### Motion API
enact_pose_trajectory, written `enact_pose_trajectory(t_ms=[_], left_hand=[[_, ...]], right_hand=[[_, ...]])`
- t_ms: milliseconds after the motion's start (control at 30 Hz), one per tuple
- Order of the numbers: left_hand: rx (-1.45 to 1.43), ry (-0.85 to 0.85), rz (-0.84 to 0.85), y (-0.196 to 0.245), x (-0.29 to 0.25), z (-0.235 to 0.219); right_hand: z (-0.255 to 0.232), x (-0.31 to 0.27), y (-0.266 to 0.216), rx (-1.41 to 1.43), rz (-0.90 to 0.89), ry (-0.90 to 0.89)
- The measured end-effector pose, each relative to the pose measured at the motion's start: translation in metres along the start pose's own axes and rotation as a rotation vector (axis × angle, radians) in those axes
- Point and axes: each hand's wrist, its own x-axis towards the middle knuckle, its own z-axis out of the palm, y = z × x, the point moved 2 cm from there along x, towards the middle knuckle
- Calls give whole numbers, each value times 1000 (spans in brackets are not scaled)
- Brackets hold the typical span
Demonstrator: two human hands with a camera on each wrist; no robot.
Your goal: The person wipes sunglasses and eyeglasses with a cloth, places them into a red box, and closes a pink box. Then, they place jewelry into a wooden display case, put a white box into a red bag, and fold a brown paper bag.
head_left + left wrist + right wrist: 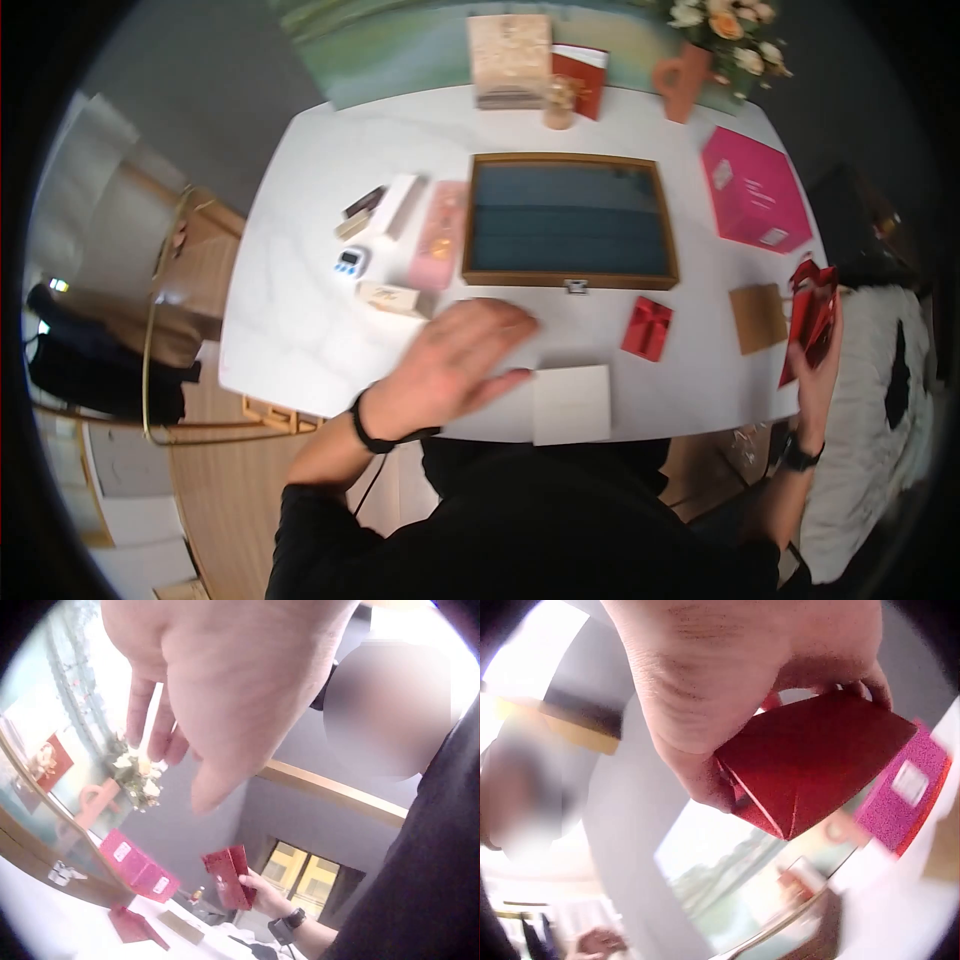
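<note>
My right hand grips a red paper gift bag at the table's right edge. The right wrist view shows the bag's flat red side, with the thumb at one edge and the fingers curled behind the other. My left hand, fingers extended, is over the front of the table and holds nothing. Close to its thumb lies a white square box at the front edge. A small red gift box with a ribbon lies between the hands, and a brown kraft piece lies beside the bag.
A wooden display case with a glass lid fills the table's middle. Left of it are a pink box, a long white box, a cream box and a small white-blue device. A magenta box and a flower vase stand right.
</note>
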Motion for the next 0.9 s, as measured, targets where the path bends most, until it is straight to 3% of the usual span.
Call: enact_pose_trajectory(t_ms=[33, 133, 233, 333, 433, 533, 633, 667, 733, 900], left_hand=[[-29, 33, 70, 10, 7, 2], [-68, 118, 235, 35, 26, 8], [-75, 153, 386, 45, 30, 10], [-96, 130, 345, 40, 19, 8], [-181, 8, 314, 34, 3, 7], [-465, -304, 43, 29, -7, 4], [-397, -665, 21, 24, -17, 23], [-393, -655, 9, 24, -23, 30], [-338, -382, 166, 31, -30, 39], [-308, -231, 123, 32, -34, 46]], right_hand=[[30, -16, -27, 26, -48, -63], [107, -37, -78, 40, -231, -469], [152, -30, -120, 78, -416, -571], [166, -23, -133, 113, -447, -651], [177, -25, -140, 166, -513, -798], [193, -30, -147, 211, -585, -894], [207, -35, -164, 120, -662, -887], [211, -36, -172, 126, -671, -899], [218, -36, -185, 118, -726, -912], [212, -29, -191, 191, -699, -864]])
